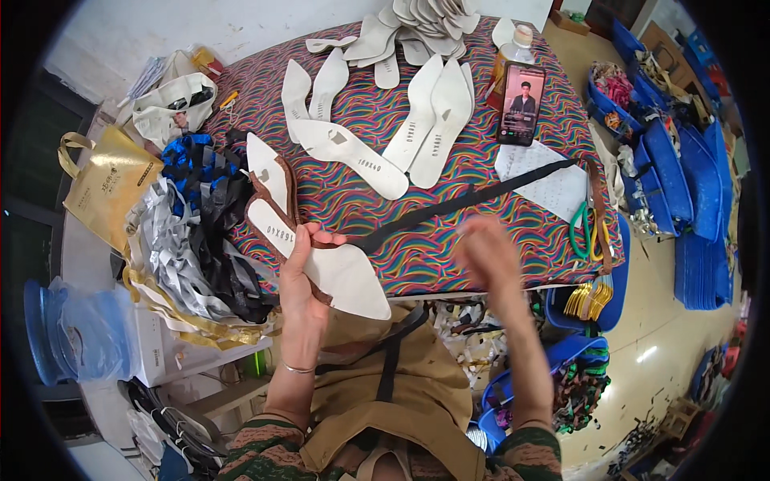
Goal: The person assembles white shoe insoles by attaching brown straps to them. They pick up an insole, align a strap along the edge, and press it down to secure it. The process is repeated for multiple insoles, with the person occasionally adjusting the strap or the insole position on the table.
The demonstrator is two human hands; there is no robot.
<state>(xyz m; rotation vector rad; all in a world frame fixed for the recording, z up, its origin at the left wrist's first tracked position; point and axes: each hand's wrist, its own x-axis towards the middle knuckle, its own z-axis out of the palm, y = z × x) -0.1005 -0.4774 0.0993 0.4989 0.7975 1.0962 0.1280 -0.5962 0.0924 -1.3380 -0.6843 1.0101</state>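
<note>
A white pointed insole (349, 276) with brown edging is gripped in my left hand (299, 293), the thumb on its face and the fingers behind. From beside the insole a long black strip (449, 206) stretches up and right over the table. My right hand (491, 255) hovers just below the strip near the table's front edge; motion blurs its curled fingers, and anything in them is hidden. Against the held insole's far side rests another insole edged in brown (269, 171). Plain white insoles (349, 152) lie beyond my hands.
The table has a wavy multicoloured cloth (433, 268). Around its rim are piled insoles (417, 24), a phone (523, 103), a bottle (517, 46), a paper sheet (539, 183), green-handled scissors (579, 228), and black and silver strips (172, 240). Blue bins (670, 176) stand at right.
</note>
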